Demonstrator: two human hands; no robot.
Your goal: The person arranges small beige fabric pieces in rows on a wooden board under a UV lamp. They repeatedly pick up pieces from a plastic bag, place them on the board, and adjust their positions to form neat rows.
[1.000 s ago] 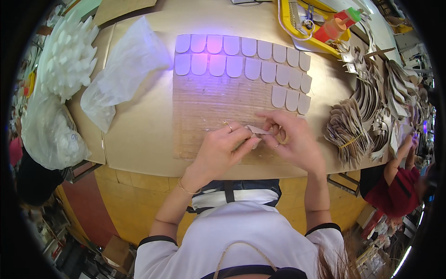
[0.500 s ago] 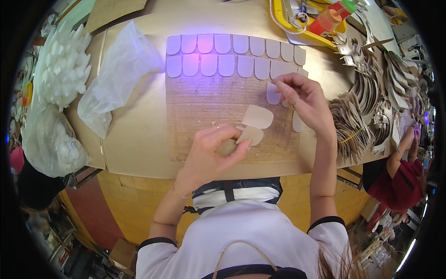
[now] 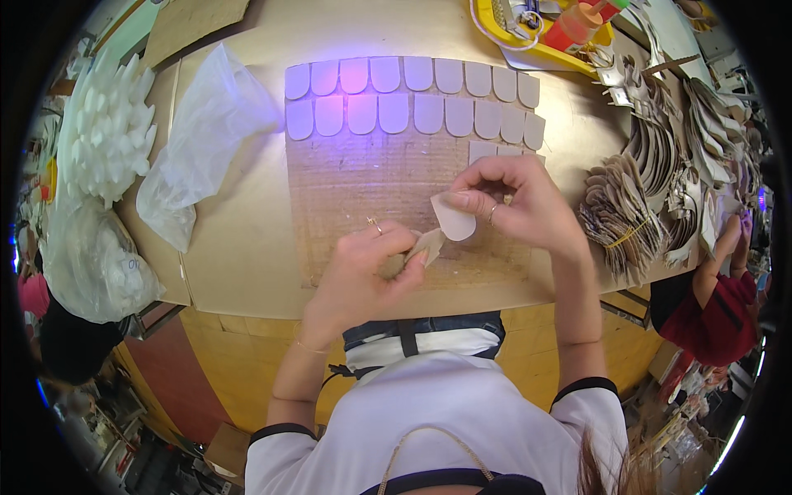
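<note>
My left hand (image 3: 359, 268) pinches a few beige pieces (image 3: 427, 246) between thumb and fingers, low over the middle of a brown board (image 3: 355, 198). Close beside it, my right hand (image 3: 524, 202) grips a pale rounded piece (image 3: 456, 223), flat at one end and curved at the other, its lower edge near the pieces in the left hand. Two full rows of similar U-shaped pieces (image 3: 428, 113) lie along the board's far side. A third row (image 3: 482, 152) shows at the right, partly hidden behind my right hand. Violet light falls on the upper left rows.
Left of the board lie a clear plastic bag (image 3: 206, 140) and a heap of white spiky parts (image 3: 107, 132). A yellow tray (image 3: 569, 59) with a red bottle (image 3: 575, 29) stands far right. Bundled beige cut pieces (image 3: 619, 214) line the right side, near another person's arm (image 3: 716, 256).
My right hand has left the third row, moving left and nearer to me, and now grips the piece that was fanned out by my left hand. My left hand has shifted slightly left.
</note>
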